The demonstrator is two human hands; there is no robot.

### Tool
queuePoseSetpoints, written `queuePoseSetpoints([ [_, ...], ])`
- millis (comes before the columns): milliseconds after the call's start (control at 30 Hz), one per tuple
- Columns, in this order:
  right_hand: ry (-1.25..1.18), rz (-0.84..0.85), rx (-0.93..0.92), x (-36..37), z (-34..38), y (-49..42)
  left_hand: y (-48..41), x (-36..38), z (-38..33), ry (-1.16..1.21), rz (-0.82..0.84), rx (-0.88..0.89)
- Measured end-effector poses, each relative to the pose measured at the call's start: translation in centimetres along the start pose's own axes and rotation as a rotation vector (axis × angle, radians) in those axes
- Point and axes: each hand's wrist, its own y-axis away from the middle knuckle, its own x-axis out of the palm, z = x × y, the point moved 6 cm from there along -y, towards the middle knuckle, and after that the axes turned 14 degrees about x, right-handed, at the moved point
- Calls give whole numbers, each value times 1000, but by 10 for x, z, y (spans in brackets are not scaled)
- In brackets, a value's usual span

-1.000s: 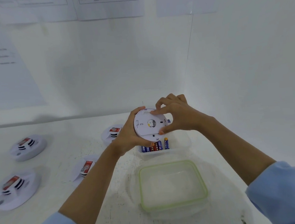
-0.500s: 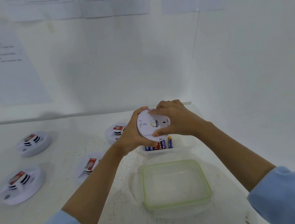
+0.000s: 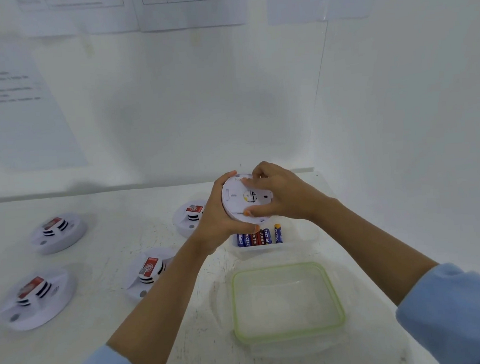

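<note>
White desk point(image 3: 101, 336) against white walls point(image 3: 198, 99), round white detector point(image 3: 236, 199) held tilted just above a tub of batteries point(image 3: 303, 235), left hand point(image 3: 218, 226) grip curled round its edge, right hand point(image 3: 283, 195) grip pinching its back, perhaps a cover, 4 more detectors point(image 3: 151, 270) at left

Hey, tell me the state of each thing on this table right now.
Held detector, lifted off the table, flat back facing the camera.
Left hand, grips its rim.
Right hand, pinches its back.
Battery box, open, batteries inside.
Green-rimmed lid, off, lying on table.
Four other detectors, resting on table, red-labelled side up.
</note>
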Motion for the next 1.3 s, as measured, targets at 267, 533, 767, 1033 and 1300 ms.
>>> queuePoseSetpoints([
  [267,-156,36,91,5,-8,1,-4,-1,-1,-104,9,11],
  [533,-599,140,247,8,-5,0,-9,-2,-22,-447,101,68],
  [767,-1128,119,308,14,6,4,0,-5,-45,-844,-3,149],
  [1033,-1497,30,465,38,23,-3,14,-38,-51,-703,-123,123],
  [1300,-1699,116,582,76,78,-32,46,-122,-31,223,-259,-240],
])
